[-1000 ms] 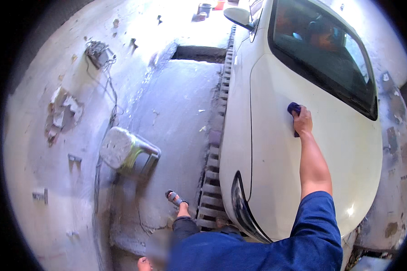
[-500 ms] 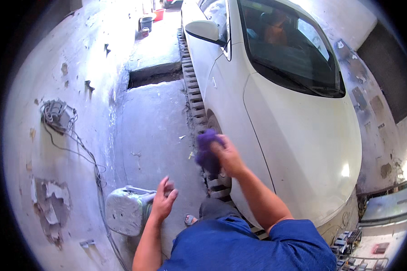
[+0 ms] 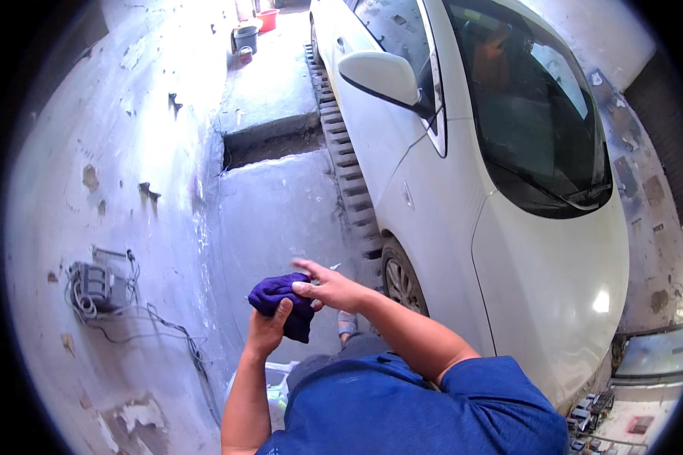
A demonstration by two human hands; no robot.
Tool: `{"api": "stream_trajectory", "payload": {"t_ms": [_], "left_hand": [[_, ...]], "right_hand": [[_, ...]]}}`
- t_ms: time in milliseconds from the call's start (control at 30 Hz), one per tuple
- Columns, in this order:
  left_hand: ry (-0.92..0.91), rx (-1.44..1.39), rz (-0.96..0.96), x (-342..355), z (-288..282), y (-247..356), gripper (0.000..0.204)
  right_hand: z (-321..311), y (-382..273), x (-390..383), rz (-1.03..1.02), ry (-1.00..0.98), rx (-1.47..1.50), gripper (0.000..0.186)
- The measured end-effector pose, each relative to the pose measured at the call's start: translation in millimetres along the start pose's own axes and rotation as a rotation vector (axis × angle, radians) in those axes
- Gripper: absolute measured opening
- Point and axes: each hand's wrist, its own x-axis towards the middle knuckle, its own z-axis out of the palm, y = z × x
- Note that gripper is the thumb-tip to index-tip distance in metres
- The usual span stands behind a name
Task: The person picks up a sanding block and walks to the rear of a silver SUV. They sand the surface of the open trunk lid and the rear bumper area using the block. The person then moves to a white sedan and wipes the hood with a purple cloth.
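Note:
A bunched purple cloth point(image 3: 281, 294) is held in front of me, above the concrete floor. My left hand point(image 3: 267, 327) is closed around its near side, with the thumb on top. My right hand point(image 3: 332, 288) grips the cloth from the right, its fingers bent over the edge, while one finger sticks out and is blurred. The parts of the fingers under the cloth are hidden. Right of my hands stands a white car point(image 3: 451, 220), with its front wheel point(image 3: 402, 274) beside my right forearm and its side mirror point(image 3: 379, 76) farther off.
A slotted floor grating point(image 3: 349, 171) runs along the car. Across the walkway lies a sunken pit point(image 3: 273, 145). On the left wall hangs a grey box with cables point(image 3: 99, 287). Dark point(image 3: 245, 38) and red buckets point(image 3: 267, 20) stand far back. A white stool point(image 3: 279, 371) is partly hidden by my left arm.
My right hand has brought the purple cloth left from beside the car's wheel, and my left hand has taken hold of it. The view has shifted, with the mirror now nearer.

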Motion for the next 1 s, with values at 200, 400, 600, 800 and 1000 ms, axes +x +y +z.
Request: {"api": "stream_trajectory", "payload": {"t_ms": [200,400,600,800,1000], "left_hand": [[0.077,-0.048,-0.091,103.6,-64.9,19.9,0.046],[-0.006,-0.068,-0.281,215.3,-142.6,33.7,0.050],[-0.116,-0.072,-0.235,309.0,-213.5,47.6,0.044],[-0.165,-0.011,-0.042,396.5,-260.3,48.5,0.032],[-0.107,0.256,0.415,479.1,-271.1,63.7,0.033]], "right_hand": [[-17.7,-37.4,112.3,-0.047,-0.008,-0.074,0.052],[-9.0,-63.6,214.0,-0.301,0.040,-0.653,0.065],[-12.3,-100.7,310.3,-0.117,0.160,-0.087,0.039],[-38.6,-144.0,364.7,-0.174,0.535,-0.172,0.049],[-103.1,-158.8,430.6,-0.238,0.399,-0.001,0.022]]}}
